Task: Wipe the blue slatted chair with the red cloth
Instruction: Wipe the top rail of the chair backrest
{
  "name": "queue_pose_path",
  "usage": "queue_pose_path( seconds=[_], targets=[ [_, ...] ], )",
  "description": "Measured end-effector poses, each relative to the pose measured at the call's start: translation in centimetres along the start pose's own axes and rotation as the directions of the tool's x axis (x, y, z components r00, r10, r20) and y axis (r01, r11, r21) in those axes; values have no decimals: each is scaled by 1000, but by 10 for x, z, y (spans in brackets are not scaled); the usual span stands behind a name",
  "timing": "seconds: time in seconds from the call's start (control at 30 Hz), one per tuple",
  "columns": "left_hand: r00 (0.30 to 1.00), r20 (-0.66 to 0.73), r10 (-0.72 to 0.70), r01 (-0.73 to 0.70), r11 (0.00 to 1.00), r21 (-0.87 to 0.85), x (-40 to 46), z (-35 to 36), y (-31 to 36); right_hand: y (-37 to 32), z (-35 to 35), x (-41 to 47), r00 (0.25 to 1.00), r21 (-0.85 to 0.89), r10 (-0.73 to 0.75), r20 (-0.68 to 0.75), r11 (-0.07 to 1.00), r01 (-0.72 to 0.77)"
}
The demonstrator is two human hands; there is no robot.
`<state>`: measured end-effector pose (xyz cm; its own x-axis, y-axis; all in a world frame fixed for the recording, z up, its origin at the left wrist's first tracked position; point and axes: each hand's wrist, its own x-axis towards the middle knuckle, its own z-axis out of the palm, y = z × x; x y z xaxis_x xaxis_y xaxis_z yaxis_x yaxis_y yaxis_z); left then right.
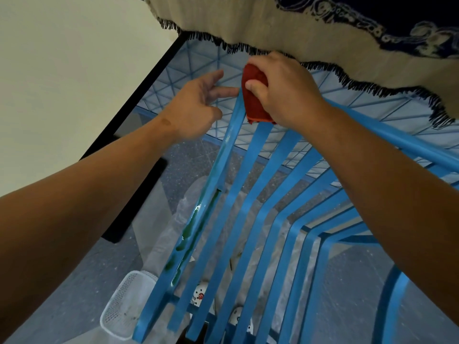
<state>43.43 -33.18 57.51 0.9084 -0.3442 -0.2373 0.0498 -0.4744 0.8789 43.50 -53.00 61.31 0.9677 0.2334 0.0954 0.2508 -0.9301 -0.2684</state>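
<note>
Up top there's a cream blanket (248,28) with a black fringe and a dark navy swirly pattern toward the right, hanging over the far edge. Under it is a blue wire grid (198,63), looks like mesh panels. A black bar (139,100) runs diagonally down the left side, next to a pale wall (62,58). The floor (74,269) is grey and speckled. Down low on the left sits a white mesh basket (124,306), and crinkly clear plastic sheeting (188,207) lies on the floor.
</note>
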Motion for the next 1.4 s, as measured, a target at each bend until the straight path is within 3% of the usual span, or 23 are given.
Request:
queue_pose_path(
  seconds=[0.3,0.47,0.67,0.83,1.03,1.13,1.23,1.4],
  targets=[
    [1000,16,0,0,1000,-6,2,0,-9,-3,8,-3,994,-139,90,-62,985,-98],
    [1000,-11,-7,7,1000,-16,3,2,-8,-9,8,10,997,-59,57,-47,996,-59],
    [1000,3,27,-27,1000,16,0,3,-7,-21,12,20,999,-94,26,-42,995,-30],
    [999,6,54,-53,998,-44,-11,7,-9,-9,11,0,996,-85,-92,10,992,92],
    [994,-84,76,-87,987,-134,-42,7,-22,8,1,-37,997,25,-42,-57,999,44],
    [990,-120,77,-98,979,-180,-64,14,-16,12,-1,-60,983,81,-24,-180,996,39],
    [990,-118,83,-108,967,-231,-80,27,0,1,-4,-81,957,232,14,-289,971,56],
    [998,-57,-17,-13,876,-483,-91,43,30,-27,0,-95,934,582,257,-247,810,-69]
  ],
)
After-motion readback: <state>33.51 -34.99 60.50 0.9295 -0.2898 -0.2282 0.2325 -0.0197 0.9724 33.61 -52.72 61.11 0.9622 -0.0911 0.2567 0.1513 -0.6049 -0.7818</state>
